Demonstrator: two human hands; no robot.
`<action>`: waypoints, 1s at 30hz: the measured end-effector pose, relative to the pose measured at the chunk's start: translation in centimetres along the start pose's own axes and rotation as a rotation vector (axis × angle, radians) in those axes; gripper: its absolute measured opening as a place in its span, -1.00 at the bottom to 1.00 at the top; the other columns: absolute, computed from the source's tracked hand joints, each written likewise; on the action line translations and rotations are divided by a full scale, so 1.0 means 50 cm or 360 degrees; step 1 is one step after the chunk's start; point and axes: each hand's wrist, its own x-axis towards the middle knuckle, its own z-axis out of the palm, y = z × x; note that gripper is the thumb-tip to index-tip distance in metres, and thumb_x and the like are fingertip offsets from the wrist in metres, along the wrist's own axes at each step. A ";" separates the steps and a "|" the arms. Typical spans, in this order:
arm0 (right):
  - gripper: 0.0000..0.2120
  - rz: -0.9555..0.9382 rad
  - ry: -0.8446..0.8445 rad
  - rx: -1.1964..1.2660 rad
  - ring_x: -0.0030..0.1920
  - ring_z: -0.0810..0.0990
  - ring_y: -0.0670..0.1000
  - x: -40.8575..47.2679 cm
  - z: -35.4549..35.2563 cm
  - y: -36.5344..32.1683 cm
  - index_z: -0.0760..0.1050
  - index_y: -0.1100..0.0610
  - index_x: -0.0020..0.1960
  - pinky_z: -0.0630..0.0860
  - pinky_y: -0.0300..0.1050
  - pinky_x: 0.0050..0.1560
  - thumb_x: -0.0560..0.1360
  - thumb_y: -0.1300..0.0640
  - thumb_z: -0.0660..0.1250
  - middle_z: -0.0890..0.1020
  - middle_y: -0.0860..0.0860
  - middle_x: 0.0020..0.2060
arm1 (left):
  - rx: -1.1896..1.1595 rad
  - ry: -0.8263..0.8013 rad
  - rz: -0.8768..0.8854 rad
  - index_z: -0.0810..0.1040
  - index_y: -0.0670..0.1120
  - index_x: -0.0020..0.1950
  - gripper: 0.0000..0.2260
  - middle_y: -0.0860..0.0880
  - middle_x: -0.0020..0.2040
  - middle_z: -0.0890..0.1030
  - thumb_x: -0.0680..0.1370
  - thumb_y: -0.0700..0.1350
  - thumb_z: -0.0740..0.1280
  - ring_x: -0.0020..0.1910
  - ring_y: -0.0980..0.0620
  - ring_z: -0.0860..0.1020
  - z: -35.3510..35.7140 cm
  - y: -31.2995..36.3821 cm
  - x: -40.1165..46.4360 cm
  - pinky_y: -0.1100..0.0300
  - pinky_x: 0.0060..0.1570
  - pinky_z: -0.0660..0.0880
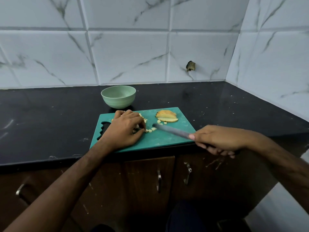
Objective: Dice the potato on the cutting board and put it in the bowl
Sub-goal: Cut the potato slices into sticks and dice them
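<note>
A teal cutting board (pixel 167 139) lies at the counter's front edge. A sliced potato half (pixel 166 116), fanned into slices, sits at the board's far right. Small potato dice (pixel 150 130) lie scattered near the board's middle, partly hidden under my left hand (pixel 127 129), whose curled fingers gather them. My right hand (pixel 219 139) grips the handle of a grey knife (pixel 172 131); the blade lies low over the board and its tip points at the dice. A pale green bowl (pixel 118 96) stands just behind the board; no potato shows in the part of its inside that I see.
The black counter (pixel 50 123) meets tiled walls at the back and on the right. A hole (pixel 190 65) marks the back wall. Wooden cabinet doors with metal handles (pixel 158 180) are below the counter edge.
</note>
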 end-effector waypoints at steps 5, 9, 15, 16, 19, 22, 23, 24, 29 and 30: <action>-0.57 -0.0270 0.0391 0.0499 -0.60 0.18 -0.03 0.062 -0.021 0.042 0.35 0.14 -0.16 0.23 -0.25 -0.57 0.70 -0.17 0.09 0.30 0.02 -0.52 | -0.0063 -0.0011 -0.0002 0.49 0.08 0.11 -0.89 0.18 0.06 0.53 0.60 -0.06 0.30 0.10 0.11 0.49 0.001 0.002 0.003 0.03 0.16 0.30; -0.55 -0.0411 0.0732 0.0814 -0.62 0.19 -0.02 0.135 -0.021 0.058 0.36 0.16 -0.16 0.22 -0.23 -0.57 0.71 -0.17 0.08 0.30 0.01 -0.53 | 0.0005 -0.0295 0.0229 0.47 0.07 0.32 -0.70 0.12 0.26 0.52 0.65 0.10 0.12 0.29 0.13 0.44 0.004 0.014 0.032 0.06 0.25 0.29; -0.58 -0.0464 0.1052 0.0911 -0.59 0.23 -0.08 0.198 -0.008 0.063 0.39 0.17 -0.17 0.25 -0.22 -0.57 0.72 -0.10 0.12 0.31 -0.02 -0.54 | 0.0121 -0.0466 0.0504 0.46 -0.01 0.42 -0.65 0.01 0.37 0.50 0.66 -0.03 0.15 0.30 0.00 0.47 0.037 0.043 0.104 0.08 0.17 0.35; -0.59 -0.0468 0.1058 0.0924 -0.59 0.23 -0.08 0.203 -0.007 0.067 0.39 0.17 -0.18 0.25 -0.23 -0.57 0.72 -0.09 0.12 0.31 -0.02 -0.54 | 0.0120 -0.0500 0.0510 0.47 0.00 0.42 -0.64 0.02 0.37 0.50 0.66 -0.01 0.12 0.30 0.00 0.48 0.041 0.042 0.114 0.05 0.17 0.39; -0.59 -0.0480 0.1030 0.0959 -0.57 0.22 -0.06 0.210 -0.009 0.075 0.39 0.15 -0.18 0.24 -0.23 -0.58 0.71 -0.10 0.14 0.31 -0.02 -0.55 | 0.0132 -0.0518 0.0552 0.53 0.01 0.37 -0.61 0.03 0.31 0.52 0.65 0.04 0.06 0.22 -0.02 0.52 0.045 0.031 0.128 -0.02 0.08 0.47; -0.59 -0.0483 0.0999 0.0993 -0.57 0.21 -0.06 0.212 -0.012 0.082 0.39 0.14 -0.19 0.22 -0.23 -0.58 0.70 -0.11 0.15 0.30 -0.03 -0.54 | 0.0220 -0.0383 0.0623 0.60 0.00 0.28 -0.66 0.03 0.19 0.57 0.67 0.03 0.10 0.10 -0.02 0.55 0.043 0.013 0.121 0.00 -0.01 0.47; -0.59 -0.0483 0.0989 0.0996 -0.57 0.20 -0.06 0.213 -0.012 0.083 0.38 0.14 -0.19 0.21 -0.23 -0.58 0.70 -0.12 0.15 0.30 -0.03 -0.54 | 0.0255 -0.0345 0.0613 0.61 0.01 0.26 -0.67 0.04 0.15 0.58 0.67 0.04 0.11 0.07 -0.01 0.55 0.041 0.006 0.116 0.02 -0.02 0.46; -0.59 -0.0486 0.0979 0.0994 -0.57 0.20 -0.06 0.213 -0.013 0.084 0.38 0.14 -0.19 0.21 -0.23 -0.58 0.70 -0.11 0.15 0.30 -0.03 -0.55 | 0.0292 -0.0317 0.0580 0.62 0.03 0.22 -0.68 0.05 0.12 0.60 0.66 0.05 0.13 0.05 -0.01 0.56 0.039 -0.003 0.112 0.03 -0.03 0.44; -0.60 -0.0510 0.0963 0.0984 -0.58 0.20 -0.07 0.216 -0.009 0.084 0.39 0.17 -0.17 0.21 -0.23 -0.59 0.71 -0.09 0.15 0.30 -0.01 -0.54 | 0.0314 -0.0271 0.0195 0.69 0.15 0.05 -0.71 0.15 0.00 0.61 0.56 0.16 0.20 0.04 0.02 0.56 0.025 -0.050 0.110 0.05 -0.05 0.35; -0.59 -0.0515 0.0958 0.0984 -0.58 0.21 -0.07 0.217 -0.009 0.085 0.39 0.17 -0.17 0.22 -0.23 -0.59 0.71 -0.09 0.15 0.30 -0.01 -0.54 | 0.0257 -0.0267 0.0093 0.70 0.16 0.04 -0.76 0.16 0.00 0.61 0.56 0.17 0.27 0.06 0.04 0.55 0.020 -0.055 0.112 0.06 -0.05 0.31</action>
